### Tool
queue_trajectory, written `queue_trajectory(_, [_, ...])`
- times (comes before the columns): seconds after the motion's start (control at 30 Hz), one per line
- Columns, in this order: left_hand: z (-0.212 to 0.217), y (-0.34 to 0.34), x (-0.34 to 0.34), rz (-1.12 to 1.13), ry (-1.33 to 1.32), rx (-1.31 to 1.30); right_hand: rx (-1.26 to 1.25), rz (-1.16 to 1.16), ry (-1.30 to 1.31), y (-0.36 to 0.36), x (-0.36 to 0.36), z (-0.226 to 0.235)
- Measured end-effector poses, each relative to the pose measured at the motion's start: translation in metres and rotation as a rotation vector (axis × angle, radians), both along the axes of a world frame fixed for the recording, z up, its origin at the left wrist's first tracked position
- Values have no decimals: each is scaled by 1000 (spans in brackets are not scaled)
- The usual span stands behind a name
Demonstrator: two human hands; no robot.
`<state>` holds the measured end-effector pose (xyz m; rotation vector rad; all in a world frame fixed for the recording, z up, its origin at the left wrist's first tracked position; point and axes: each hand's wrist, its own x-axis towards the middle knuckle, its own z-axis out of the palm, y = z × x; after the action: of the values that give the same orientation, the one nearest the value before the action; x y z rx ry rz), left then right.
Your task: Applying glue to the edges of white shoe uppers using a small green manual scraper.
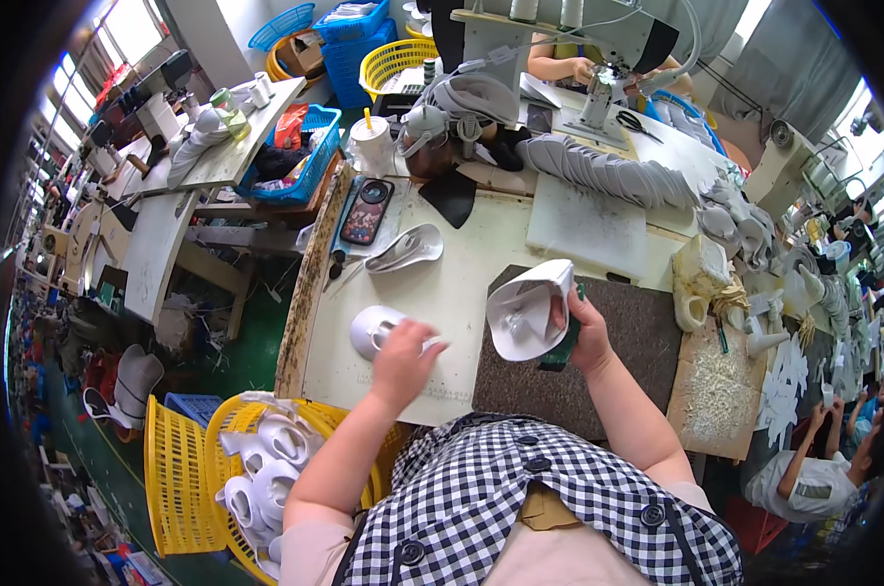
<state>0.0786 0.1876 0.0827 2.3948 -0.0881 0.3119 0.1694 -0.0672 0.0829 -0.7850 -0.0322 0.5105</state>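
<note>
My right hand (590, 334) grips a white shoe upper (528, 311) with its hollow side showing, raised over a dark rough mat (608, 366). A dark green piece (563, 348) is pressed between that hand and the upper; its kind is hard to make out. My left hand (407, 363) is slightly blurred above the pale tabletop, fingers apart. Just beside its fingers lies a second white shoe upper (369, 330); whether they touch I cannot tell. Farther back rests a stack of pale shoe pieces (408, 249).
Yellow baskets of white uppers (217, 459) stand at my left. On the table are a phone (368, 212), a lidded cup (373, 146), a white board (587, 230) and a row of grey pieces (608, 168). Behind is a sewing machine (603, 98) with a person's hands. Scraps cover a board (720, 386).
</note>
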Motion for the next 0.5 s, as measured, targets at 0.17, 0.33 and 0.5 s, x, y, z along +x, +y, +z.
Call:
queue_trajectory(0.17, [29, -74, 16, -141, -159, -224, -23, 140, -5, 16, -27, 15])
queue_trajectory(0.33, [29, -62, 10, -167, -83, -478, 177, 78, 59, 6, -34, 9])
queue_trajectory(0.5, [11, -49, -11, -382, -409, 43, 105, -60, 76, 1, -41, 22])
